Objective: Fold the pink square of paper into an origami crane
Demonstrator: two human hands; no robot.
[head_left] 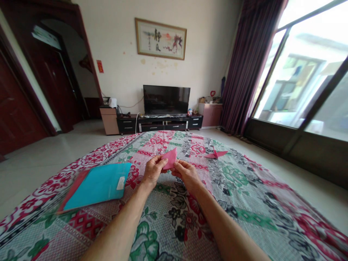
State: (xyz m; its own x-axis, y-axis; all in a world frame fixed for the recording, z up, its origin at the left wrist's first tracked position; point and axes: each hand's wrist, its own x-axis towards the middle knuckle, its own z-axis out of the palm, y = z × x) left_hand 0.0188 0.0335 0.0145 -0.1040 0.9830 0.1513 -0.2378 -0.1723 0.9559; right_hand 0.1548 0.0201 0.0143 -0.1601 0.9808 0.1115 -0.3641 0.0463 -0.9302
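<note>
A small folded piece of pink paper (170,158) is held up between both hands, above the patterned cloth. My left hand (153,169) pinches its left side, thumb on top. At the paper's lower right corner, the thumb and fingers of my right hand (186,172) are closed on it. A folded pink paper crane (216,154) lies on the cloth to the right, beyond my right hand. To the left of my left hand lies a blue sheet or packet (99,185), with a white label near its right edge and a reddish layer showing under its left side.
The flowered cloth (152,232) covers a broad surface with a rounded far edge. Beyond it, a television (166,100) stands on a low black cabinet (127,124) against the wall. A dark curtain (241,65) and large windows are on the right, doorways on the left.
</note>
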